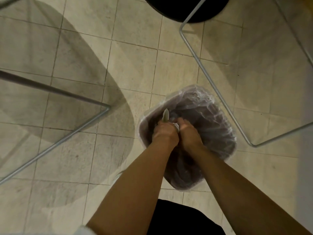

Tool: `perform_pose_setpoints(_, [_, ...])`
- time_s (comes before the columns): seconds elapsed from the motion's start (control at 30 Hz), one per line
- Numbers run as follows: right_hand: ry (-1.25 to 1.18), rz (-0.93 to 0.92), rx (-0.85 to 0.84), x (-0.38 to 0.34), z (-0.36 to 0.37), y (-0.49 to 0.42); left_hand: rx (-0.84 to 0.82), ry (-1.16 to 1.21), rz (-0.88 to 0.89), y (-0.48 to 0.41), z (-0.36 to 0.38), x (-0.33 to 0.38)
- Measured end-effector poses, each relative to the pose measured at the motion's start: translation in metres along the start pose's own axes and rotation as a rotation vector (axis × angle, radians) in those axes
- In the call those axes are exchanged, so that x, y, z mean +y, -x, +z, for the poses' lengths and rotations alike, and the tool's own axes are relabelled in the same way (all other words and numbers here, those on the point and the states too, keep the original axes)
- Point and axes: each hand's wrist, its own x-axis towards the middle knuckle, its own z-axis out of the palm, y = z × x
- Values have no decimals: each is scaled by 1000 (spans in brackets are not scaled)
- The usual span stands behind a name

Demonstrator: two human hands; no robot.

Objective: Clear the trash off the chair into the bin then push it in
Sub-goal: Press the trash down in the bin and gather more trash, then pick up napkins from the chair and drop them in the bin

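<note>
A small bin (218,119) lined with a clear plastic bag stands on the tiled floor in front of me. Both my hands reach down into its near left part, side by side. My left hand (163,130) is closed around pale crumpled paper trash (166,115) that sticks up past its fingers. My right hand (188,131) presses against the left one, fingers curled on the same paper, a white scrap (176,126) showing between them. The black round chair seat (184,7) is at the top edge, on a thin metal frame (208,78).
A second metal chair frame (67,133) crosses the left side over a round shadow on the floor. Metal legs pass close to the bin on its right. My dark clothing (183,217) fills the bottom centre.
</note>
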Motion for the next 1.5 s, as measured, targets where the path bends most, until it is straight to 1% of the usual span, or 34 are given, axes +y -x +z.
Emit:
perform_pose_setpoints(0.07, [-27, 0, 3, -1, 1, -2, -7, 21, 28, -1, 0, -4])
perform_pose_setpoints(0.2, [-87, 7, 21, -6, -4, 3, 14, -115, 59, 6, -6, -6])
perform_pose_setpoints(0.37, [-113, 6, 19, -14, -24, 31, 71, -170, 149, 38, -22, -6])
perform_pose_setpoints(0.5, [-103, 25, 31, -28, -53, 68, 124, -72, 204, 82, -45, -11])
perform_pose_setpoints(0.63, [-95, 8, 66, -48, -85, 106, 165, 40, 264, 132, -74, -21])
perform_pose_setpoints(0.73, [-86, -25, 87, -70, -111, 133, 234, 125, 300, 176, -97, -27])
perform_pose_setpoints(0.83, [-80, -73, 103, -94, -137, 159, 280, 111, 318, 215, -117, -31])
perform_pose_setpoints(0.93, [-46, -121, 136, -116, -157, 178, 309, 120, 280, 243, -134, -35])
perform_pose_setpoints(1.0, [-28, -175, 163, -133, -170, 192, 350, 145, 276, 261, -148, -39])
perform_pose_setpoints(1.1, [-58, -259, 209, -156, -187, 208, 429, 207, 321, 287, -164, -48])
perform_pose_setpoints(1.27, [-72, -328, 227, -196, -205, 221, 602, 290, 372, 317, -189, -74])
perform_pose_setpoints(1.37, [-68, -383, 222, -223, -213, 227, 733, 341, 406, 334, -205, -94])
perform_pose_setpoints(1.5, [-44, -456, 203, -259, -216, 236, 857, 380, 349, 352, -226, -124])
